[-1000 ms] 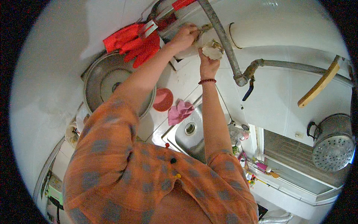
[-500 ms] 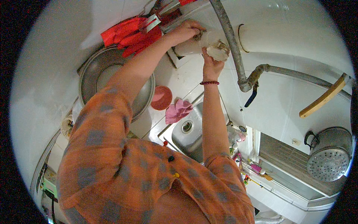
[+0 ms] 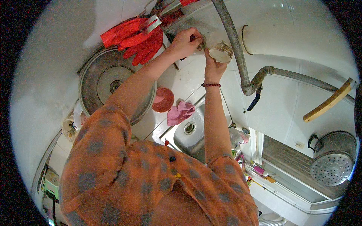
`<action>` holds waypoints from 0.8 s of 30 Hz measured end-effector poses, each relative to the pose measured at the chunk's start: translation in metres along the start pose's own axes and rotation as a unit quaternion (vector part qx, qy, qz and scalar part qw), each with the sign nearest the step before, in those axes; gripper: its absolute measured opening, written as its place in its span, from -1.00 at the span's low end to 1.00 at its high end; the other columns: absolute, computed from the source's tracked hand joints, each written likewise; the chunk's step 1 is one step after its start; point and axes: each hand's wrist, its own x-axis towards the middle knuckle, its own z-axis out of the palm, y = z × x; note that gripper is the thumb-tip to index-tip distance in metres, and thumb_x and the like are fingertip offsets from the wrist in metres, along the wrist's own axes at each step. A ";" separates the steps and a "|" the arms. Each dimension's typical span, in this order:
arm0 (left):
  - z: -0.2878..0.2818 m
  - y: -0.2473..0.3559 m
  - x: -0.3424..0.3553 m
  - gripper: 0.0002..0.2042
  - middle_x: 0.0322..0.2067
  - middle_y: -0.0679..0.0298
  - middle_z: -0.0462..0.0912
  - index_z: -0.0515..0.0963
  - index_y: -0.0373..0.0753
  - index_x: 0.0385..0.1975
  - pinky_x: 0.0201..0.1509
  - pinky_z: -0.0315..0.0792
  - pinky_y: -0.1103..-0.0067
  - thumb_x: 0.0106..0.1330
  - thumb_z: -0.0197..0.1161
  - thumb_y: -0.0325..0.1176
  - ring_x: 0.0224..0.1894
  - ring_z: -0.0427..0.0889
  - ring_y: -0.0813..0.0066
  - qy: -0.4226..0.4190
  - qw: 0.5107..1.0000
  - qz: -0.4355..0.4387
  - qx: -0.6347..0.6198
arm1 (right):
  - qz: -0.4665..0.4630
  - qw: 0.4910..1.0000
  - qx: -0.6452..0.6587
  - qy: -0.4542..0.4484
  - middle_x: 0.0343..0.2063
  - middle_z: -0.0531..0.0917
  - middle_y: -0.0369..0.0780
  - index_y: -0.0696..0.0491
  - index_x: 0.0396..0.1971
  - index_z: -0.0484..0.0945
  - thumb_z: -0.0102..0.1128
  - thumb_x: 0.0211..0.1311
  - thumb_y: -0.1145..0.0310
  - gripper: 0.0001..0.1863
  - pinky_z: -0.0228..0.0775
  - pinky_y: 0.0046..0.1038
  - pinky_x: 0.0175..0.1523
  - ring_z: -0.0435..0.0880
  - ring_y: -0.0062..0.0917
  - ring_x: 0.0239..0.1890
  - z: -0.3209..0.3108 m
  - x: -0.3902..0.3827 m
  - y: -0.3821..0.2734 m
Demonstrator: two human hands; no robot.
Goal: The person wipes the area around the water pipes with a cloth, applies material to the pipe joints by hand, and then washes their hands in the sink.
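My left hand [image 3: 185,43] is closed, fingers curled together in a pinch, with a small dark grey-brown bit [image 3: 202,43] at the fingertips that I cannot name. Beside it, my right hand [image 3: 215,69] is raised with a beaded bracelet at the wrist. It grips a whitish, round-edged thing [image 3: 220,55] with brown stained patches on top; its exact kind is unclear. The two hands are close together in front of a pale wall, just left of a grey metal pipe [image 3: 233,37].
Red rubber gloves [image 3: 132,37] hang at upper left above a large metal basin [image 3: 105,71]. A red bowl [image 3: 163,100], pink cloth [image 3: 181,113] and steel sink [image 3: 196,137] lie below. A blue-handled valve [image 3: 255,98], wooden handle [image 3: 328,101] and perforated pot [image 3: 332,162] are at right.
My left hand has come down and slightly back to the left, its fingers curling more. The left forearm has shifted lower, uncovering more of the basin. The right hand has barely moved.
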 end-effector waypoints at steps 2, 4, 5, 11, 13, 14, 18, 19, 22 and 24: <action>0.003 0.005 0.008 -0.82 -0.40 0.13 0.59 0.50 -0.27 -0.34 -0.18 0.44 0.44 0.19 0.14 -0.30 -0.31 0.60 0.28 0.011 0.999 -0.043 0.006 | -0.002 1.000 0.008 -0.023 -0.10 0.50 -0.20 0.20 -0.05 0.35 0.35 -0.08 0.56 -0.47 0.36 -0.50 0.02 0.48 -0.51 -0.08 -0.001 0.001 0.003; 0.008 0.011 0.023 -0.81 -0.43 0.13 0.59 0.50 -0.28 -0.33 -0.18 0.43 0.43 0.19 0.14 -0.29 -0.32 0.60 0.28 0.029 0.999 -0.020 -0.004 | -0.007 0.999 0.008 -0.037 -0.06 0.47 -0.19 0.22 0.02 0.29 0.33 -0.07 0.58 -0.41 0.35 -0.50 0.03 0.46 -0.49 -0.06 -0.003 0.002 0.006; 0.009 0.012 0.026 -0.81 -0.44 0.13 0.59 0.49 -0.29 -0.33 -0.19 0.43 0.43 0.19 0.14 -0.29 -0.32 0.59 0.28 0.040 0.999 -0.009 -0.009 | -0.011 0.999 0.005 -0.040 -0.06 0.46 -0.19 0.21 0.02 0.28 0.33 -0.06 0.58 -0.41 0.35 -0.50 0.04 0.45 -0.49 -0.05 -0.002 0.002 0.007; 0.014 0.010 -0.023 -0.86 -0.53 0.11 0.57 0.44 -0.35 -0.46 -0.36 0.42 0.47 0.16 0.13 -0.39 -0.46 0.57 0.34 0.047 0.997 -0.037 -0.040 | 0.014 0.999 -0.028 -0.035 -0.02 0.44 -0.18 0.19 0.03 0.28 0.32 -0.06 0.59 -0.40 0.33 -0.47 0.08 0.43 -0.47 -0.01 -0.005 0.001 0.006; 0.016 0.009 -0.016 -0.85 -0.52 0.12 0.58 0.46 -0.34 -0.43 -0.36 0.43 0.49 0.15 0.17 -0.38 -0.46 0.57 0.37 0.066 0.996 -0.023 -0.048 | 0.008 0.999 -0.032 -0.037 -0.01 0.43 -0.18 0.19 0.03 0.28 0.32 -0.07 0.60 -0.39 0.32 -0.46 0.08 0.42 -0.47 0.01 -0.005 0.002 0.008; 0.015 0.010 -0.008 -0.85 -0.52 0.12 0.58 0.46 -0.34 -0.42 -0.36 0.43 0.49 0.15 0.18 -0.38 -0.46 0.57 0.37 0.065 0.996 -0.025 -0.052 | 0.001 0.999 -0.035 -0.034 -0.01 0.43 -0.18 0.19 0.03 0.28 0.33 -0.07 0.60 -0.39 0.33 -0.46 0.08 0.42 -0.47 0.01 -0.007 0.002 0.010; 0.015 0.035 0.025 -0.88 -0.44 0.17 0.56 0.46 -0.28 -0.36 -0.24 0.44 0.45 0.22 0.12 -0.37 -0.38 0.56 0.35 0.081 0.993 0.066 -0.054 | -0.008 0.999 -0.040 -0.032 0.00 0.43 -0.18 0.19 0.03 0.28 0.33 -0.08 0.60 -0.39 0.34 -0.46 0.08 0.41 -0.47 0.01 -0.005 0.000 0.008; 0.016 0.033 0.027 -0.88 -0.43 0.17 0.56 0.45 -0.29 -0.36 -0.24 0.44 0.46 0.22 0.12 -0.38 -0.37 0.57 0.35 0.073 0.993 0.061 -0.065 | -0.011 0.999 -0.022 -0.027 -0.05 0.47 -0.19 0.19 -0.05 0.35 0.34 -0.08 0.58 -0.48 0.35 -0.46 0.06 0.45 -0.49 -0.02 -0.004 0.001 0.008; 0.019 0.025 0.020 -0.90 -0.41 0.15 0.55 0.44 -0.29 -0.37 -0.24 0.44 0.48 0.21 0.13 -0.41 -0.35 0.57 0.33 0.063 0.993 0.056 -0.081 | -0.022 1.000 0.008 -0.017 -0.15 0.56 -0.20 0.17 -0.20 0.49 0.36 -0.10 0.53 -0.62 0.37 -0.46 0.01 0.53 -0.50 -0.09 -0.003 0.003 0.011; 0.018 0.022 -0.003 -0.92 -0.43 0.14 0.54 0.43 -0.29 -0.39 -0.25 0.44 0.50 0.19 0.14 -0.44 -0.36 0.57 0.32 0.079 0.992 0.068 -0.071 | -0.028 0.999 -0.003 -0.021 -0.14 0.55 -0.20 0.16 -0.19 0.48 0.36 -0.10 0.54 -0.61 0.38 -0.46 0.02 0.52 -0.50 -0.08 -0.006 0.002 0.015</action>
